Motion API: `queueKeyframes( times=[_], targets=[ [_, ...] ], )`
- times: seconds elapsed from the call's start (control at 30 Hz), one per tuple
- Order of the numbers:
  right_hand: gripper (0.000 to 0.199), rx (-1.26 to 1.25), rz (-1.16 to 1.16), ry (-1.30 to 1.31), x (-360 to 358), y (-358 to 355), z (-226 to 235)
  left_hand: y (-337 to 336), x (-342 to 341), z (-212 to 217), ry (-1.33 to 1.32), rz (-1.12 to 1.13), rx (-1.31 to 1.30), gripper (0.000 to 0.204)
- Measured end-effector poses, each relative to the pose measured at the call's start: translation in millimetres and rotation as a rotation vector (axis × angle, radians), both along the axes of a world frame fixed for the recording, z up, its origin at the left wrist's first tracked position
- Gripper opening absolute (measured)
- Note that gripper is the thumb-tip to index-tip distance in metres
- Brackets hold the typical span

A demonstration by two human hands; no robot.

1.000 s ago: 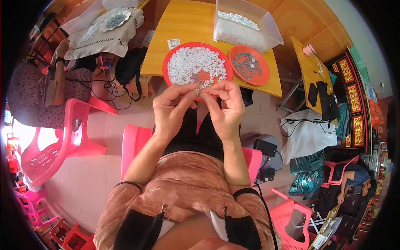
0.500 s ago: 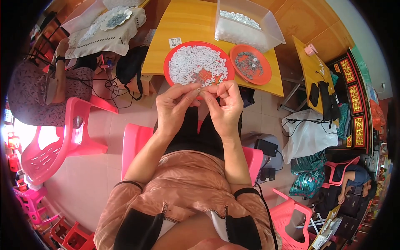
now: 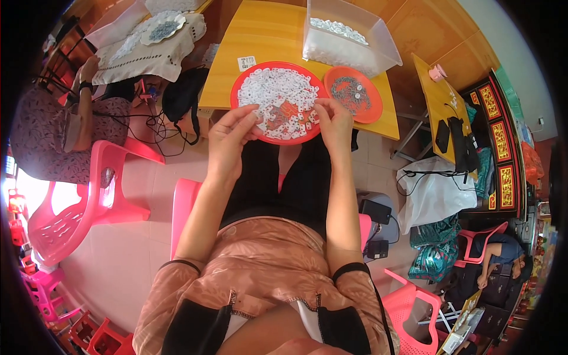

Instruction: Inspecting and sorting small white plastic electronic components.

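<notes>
A round red tray (image 3: 285, 141) full of small white plastic pieces (image 3: 275, 86) sits at the table's near edge. At its left side is my left hand (image 3: 232, 133), thumb and forefinger pinched together over the rim; what they hold, if anything, is too small to name. My right hand (image 3: 335, 121) is at the tray's right side. Its thumb and fingertips are closed beside the white pieces, and I cannot make out what is between them. Just beyond that hand, an orange plate (image 3: 371, 109) carries small grey metal pieces (image 3: 349, 94) and a few white ones.
Behind the trays, a clear plastic bin (image 3: 349, 53) of white pieces stands on the yellow table (image 3: 228, 77). Another person sits at left by a pink chair (image 3: 97, 195). A white bag (image 3: 435, 189) and cables lie at right. A further person is at far right.
My hands were together in front of the tray, fingertips meeting at a tiny piece. Now they are apart, the left moved left and the right moved right, at opposite sides of the tray.
</notes>
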State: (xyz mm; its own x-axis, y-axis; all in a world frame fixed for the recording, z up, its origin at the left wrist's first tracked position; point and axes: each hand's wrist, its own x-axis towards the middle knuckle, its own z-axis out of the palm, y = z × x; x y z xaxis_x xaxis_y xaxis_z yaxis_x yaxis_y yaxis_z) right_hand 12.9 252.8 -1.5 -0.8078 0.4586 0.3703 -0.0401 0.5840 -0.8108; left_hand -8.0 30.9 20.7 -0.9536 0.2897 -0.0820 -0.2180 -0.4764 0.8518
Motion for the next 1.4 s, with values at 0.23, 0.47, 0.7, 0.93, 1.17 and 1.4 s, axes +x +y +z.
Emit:
queueKeyframes(
  times=[0.23, 0.47, 0.7, 0.93, 1.17, 1.4],
  targets=[
    [0.013, 0.254, 0.145, -0.079, -40, -16, -9, -14, -12, 1, -0.032, 0.081, 0.089, 0.023],
    [0.016, 0.696, 0.211, -0.184, -52, -28, -13, -16, -13, 3, -0.048, 0.089, 0.100, 0.023],
    [0.010, 0.531, 0.316, -0.026, -65, -65, -13, -18, -16, 2, -0.037, 0.081, 0.129, 0.022],
    [0.010, 0.669, 0.310, -0.170, -79, -71, -28, -20, -16, 3, -0.033, 0.078, 0.140, 0.022],
    [0.011, 0.447, 0.320, -0.067, -76, -64, -24, -18, -16, 1, -0.046, 0.084, 0.117, 0.022],
    [0.015, 0.309, 0.242, -0.065, -72, -35, -3, -22, -21, 2, -0.009, 0.110, 0.120, 0.023]
  ],
)
